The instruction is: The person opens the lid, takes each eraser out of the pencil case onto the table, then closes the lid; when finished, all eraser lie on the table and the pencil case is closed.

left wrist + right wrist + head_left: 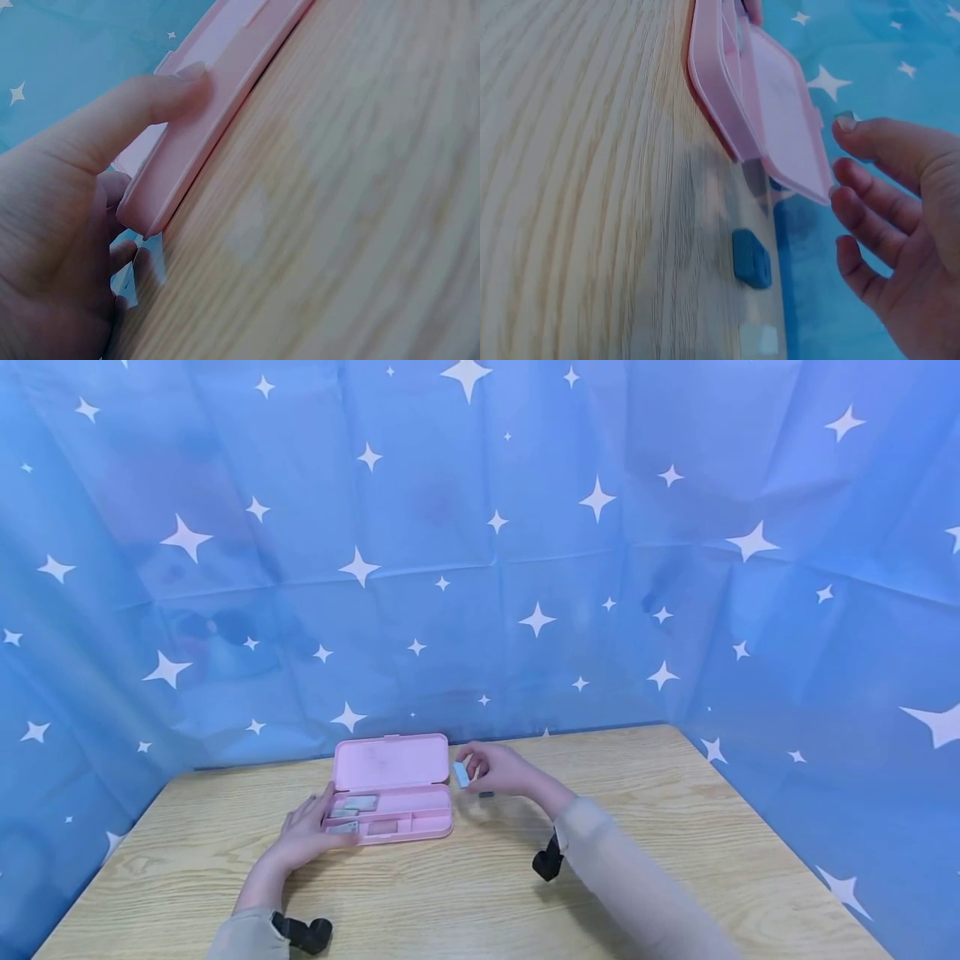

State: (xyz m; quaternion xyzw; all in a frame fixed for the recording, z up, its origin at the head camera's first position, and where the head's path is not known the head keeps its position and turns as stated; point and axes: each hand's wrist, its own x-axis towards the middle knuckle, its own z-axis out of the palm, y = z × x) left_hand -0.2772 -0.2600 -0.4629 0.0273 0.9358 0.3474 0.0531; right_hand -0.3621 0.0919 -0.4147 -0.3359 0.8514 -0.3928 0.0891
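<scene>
A pink pencil case (442,827) lies on the table with its lid (392,762) raised. My left hand (303,831) holds the case's left end, its thumb (169,94) against the front wall and the other fingers round the end. Pale flat pieces (361,803) and a pinkish block (383,827) lie in the compartments. To the right of the case, my right hand (501,768) pinches a small light-blue block (461,774), like an eraser, above the table. That block is mostly hidden in the right wrist view. Below this hand sits a small dark teal block (751,259).
The wooden table (420,902) ends at a blue curtain (480,652) with white stars, which hangs behind it and along the sides. A black camera mount (549,860) is strapped at each wrist.
</scene>
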